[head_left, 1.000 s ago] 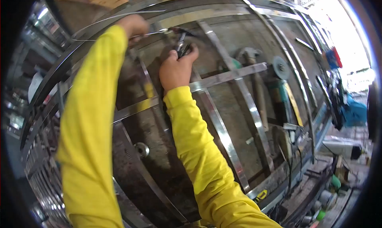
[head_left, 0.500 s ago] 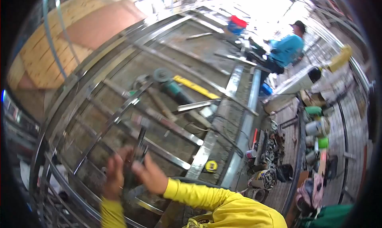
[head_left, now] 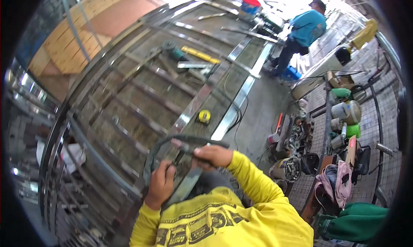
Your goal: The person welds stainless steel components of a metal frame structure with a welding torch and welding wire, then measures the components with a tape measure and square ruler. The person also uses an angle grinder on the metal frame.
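Note:
My left hand [head_left: 160, 183] and right hand [head_left: 214, 155] are close to my chest, both in yellow sleeves. Between them is a dark hand tool [head_left: 186, 151] with a thick dark cable [head_left: 172, 139] that arcs over both hands. The right hand grips the tool's upper end. The left hand is closed around the lower part, near the cable loop. Exactly what kind of tool it is stays unclear. Under the hands lies a large frame of shiny steel bars [head_left: 189, 111] flat on the floor.
A yellow tape measure [head_left: 204, 116] lies on the frame just beyond my hands. An angle grinder [head_left: 173, 51] and a yellow level [head_left: 200, 54] sit farther off. A person in a blue shirt [head_left: 307, 27] stands at the far end. Cans, tools and cloths [head_left: 340, 130] crowd the right side.
My hands have come back from the far bars to my chest, and the cable loop now sits over them. The view has swung down and right, showing my shirt.

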Available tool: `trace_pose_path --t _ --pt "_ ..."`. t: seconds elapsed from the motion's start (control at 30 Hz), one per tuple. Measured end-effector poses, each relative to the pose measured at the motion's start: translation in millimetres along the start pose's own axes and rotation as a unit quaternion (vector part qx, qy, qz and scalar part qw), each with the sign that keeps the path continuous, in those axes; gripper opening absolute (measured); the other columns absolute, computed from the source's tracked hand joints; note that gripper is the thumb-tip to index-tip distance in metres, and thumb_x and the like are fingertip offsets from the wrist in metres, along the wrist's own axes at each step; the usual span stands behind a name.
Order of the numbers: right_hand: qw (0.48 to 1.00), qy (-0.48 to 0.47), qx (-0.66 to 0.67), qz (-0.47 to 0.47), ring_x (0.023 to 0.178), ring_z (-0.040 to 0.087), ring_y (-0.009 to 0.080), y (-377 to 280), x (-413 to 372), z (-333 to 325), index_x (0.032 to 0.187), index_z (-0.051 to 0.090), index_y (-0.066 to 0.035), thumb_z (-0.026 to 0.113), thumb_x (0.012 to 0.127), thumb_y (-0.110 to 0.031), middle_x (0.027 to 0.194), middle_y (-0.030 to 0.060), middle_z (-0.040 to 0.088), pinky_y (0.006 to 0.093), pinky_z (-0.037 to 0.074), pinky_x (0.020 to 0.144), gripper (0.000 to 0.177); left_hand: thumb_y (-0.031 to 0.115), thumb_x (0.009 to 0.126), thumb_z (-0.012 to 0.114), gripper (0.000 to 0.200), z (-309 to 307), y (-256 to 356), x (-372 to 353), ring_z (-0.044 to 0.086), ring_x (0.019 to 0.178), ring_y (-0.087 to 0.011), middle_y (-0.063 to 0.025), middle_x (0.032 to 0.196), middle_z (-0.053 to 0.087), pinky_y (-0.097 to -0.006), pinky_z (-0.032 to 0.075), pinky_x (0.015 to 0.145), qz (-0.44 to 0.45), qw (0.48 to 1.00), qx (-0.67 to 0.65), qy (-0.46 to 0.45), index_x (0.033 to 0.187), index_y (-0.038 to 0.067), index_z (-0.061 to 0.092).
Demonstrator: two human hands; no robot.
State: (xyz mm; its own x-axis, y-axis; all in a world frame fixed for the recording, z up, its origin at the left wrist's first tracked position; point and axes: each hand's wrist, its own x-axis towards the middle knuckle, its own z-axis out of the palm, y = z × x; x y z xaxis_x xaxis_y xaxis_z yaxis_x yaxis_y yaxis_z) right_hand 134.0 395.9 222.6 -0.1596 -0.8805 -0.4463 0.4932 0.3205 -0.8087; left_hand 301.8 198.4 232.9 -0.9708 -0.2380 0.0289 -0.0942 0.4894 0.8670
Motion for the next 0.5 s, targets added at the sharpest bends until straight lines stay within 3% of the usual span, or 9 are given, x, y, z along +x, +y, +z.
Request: trace_pose_path --t 0.07,0.13,0.17,0.2,0.27,0.3,0.4,0.47,0.5 --pt "0.972 -0.087 0.211 -0.050 0.050 0.040 0.0083 30.9 -9.4 -0.2 0.092 0.061 -0.002 0.040 0.104 -0.048 0.061 -0.0021 0.045 0.0238 0.031 0.047 0.052 0.019 0.100 0.052 0.018 4.1 17.7 -9.7 0.061 0.074 -0.0441 -0.0210 0.078 0.062 -0.0456 0.046 0.062 -0.007 1.000 -0.004 -0.011 0.105 0.002 0.055" --pt "0.983 -0.001 0.118 -0.143 0.050 0.039 0.0076 36.3 -20.5 16.6 0.093 0.059 -0.003 0.045 0.104 -0.044 0.060 -0.0037 0.044 0.0226 0.029 0.048 0.045 0.019 0.100 0.053 0.018 -3.4 45.1 -12.6 0.062 0.075 -0.0442 -0.0212 0.079 0.062 -0.0459 0.047 0.063 -0.031 0.999 0.034 -0.024 0.105 0.002 0.054" --pt "0.968 0.117 -0.093 -0.200 0.057 0.048 0.0134 30.7 -24.3 20.9 0.092 0.061 -0.003 0.052 0.101 -0.044 0.065 0.0004 0.051 0.0297 0.041 0.055 0.043 0.019 0.100 0.053 0.018 -5.1 53.9 -11.1 0.062 0.076 -0.0442 -0.0213 0.080 0.063 -0.0460 0.047 0.063 -0.035 0.998 0.053 -0.030 0.105 0.002 0.054" --pt "0.915 0.214 -0.234 -0.251 0.059 0.049 0.0141 27.3 -25.4 24.0 0.093 0.062 -0.003 0.053 0.100 -0.043 0.067 0.0016 0.053 0.0309 0.042 0.057 0.042 0.019 0.100 0.053 0.018 -0.3 57.0 -11.8 0.063 0.076 -0.0439 -0.0211 0.080 0.063 -0.0457 0.047 0.063 -0.038 0.998 0.041 -0.022 0.105 0.002 0.054" --pt "0.716 0.380 -0.485 -0.329 0.064 0.052 0.0157 23.0 -25.8 26.6 0.096 0.062 -0.003 0.053 0.099 -0.042 0.070 0.0040 0.056 0.0334 0.045 0.061 0.040 0.020 0.100 0.053 0.019 11.5 62.5 -9.5 0.064 0.077 -0.0434 -0.0208 0.080 0.063 -0.0452 0.048 0.063 -0.044 0.999 0.017 -0.005 0.105 0.002 0.053" --pt "0.712 0.389 -0.496 -0.311 0.071 0.056 0.0152 18.9 -27.8 21.6 0.099 0.064 -0.004 0.059 0.097 -0.035 0.074 0.0066 0.059 0.0343 0.047 0.067 0.031 0.020 0.100 0.054 0.018 15.7 63.8 -5.6 0.064 0.077 -0.0432 -0.0207 0.080 0.063 -0.0451 0.048 0.063 -0.039 0.999 0.021 0.007 0.105 0.002 0.053" --pt "0.913 0.275 -0.136 -0.267 0.076 0.057 0.0147 -1.3 -31.3 2.1 0.101 0.063 -0.003 0.064 0.094 -0.025 0.076 0.0052 0.060 0.0325 0.048 0.072 0.022 0.019 0.099 0.055 0.018 21.4 65.4 14.7 0.064 0.078 -0.0428 -0.0205 0.080 0.063 -0.0447 0.048 0.063 -0.042 0.998 0.035 0.024 0.105 0.002 0.053" --pt "0.966 0.154 -0.045 -0.204 0.084 0.055 0.0143 -3.5 -26.5 -38.3 0.106 0.056 -0.003 0.068 0.091 -0.019 0.086 0.0031 0.058 0.0310 0.046 0.081 0.024 0.018 0.099 0.056 0.017 25.3 64.7 34.2 0.064 0.078 -0.0427 -0.0204 0.082 0.063 -0.0443 0.049 0.062 -0.067 0.997 0.043 0.017 0.105 0.002 0.053" --pt "0.971 0.138 -0.051 -0.186 0.088 0.054 0.0143 -7.8 -21.6 -54.4 0.107 0.054 -0.003 0.068 0.091 -0.020 0.092 0.0031 0.057 0.0310 0.045 0.084 0.027 0.018 0.099 0.056 0.017 29.0 61.9 46.5 0.064 0.078 -0.0430 -0.0205 0.082 0.063 -0.0446 0.049 0.063 -0.060 0.997 0.038 0.023 0.105 0.002 0.054"
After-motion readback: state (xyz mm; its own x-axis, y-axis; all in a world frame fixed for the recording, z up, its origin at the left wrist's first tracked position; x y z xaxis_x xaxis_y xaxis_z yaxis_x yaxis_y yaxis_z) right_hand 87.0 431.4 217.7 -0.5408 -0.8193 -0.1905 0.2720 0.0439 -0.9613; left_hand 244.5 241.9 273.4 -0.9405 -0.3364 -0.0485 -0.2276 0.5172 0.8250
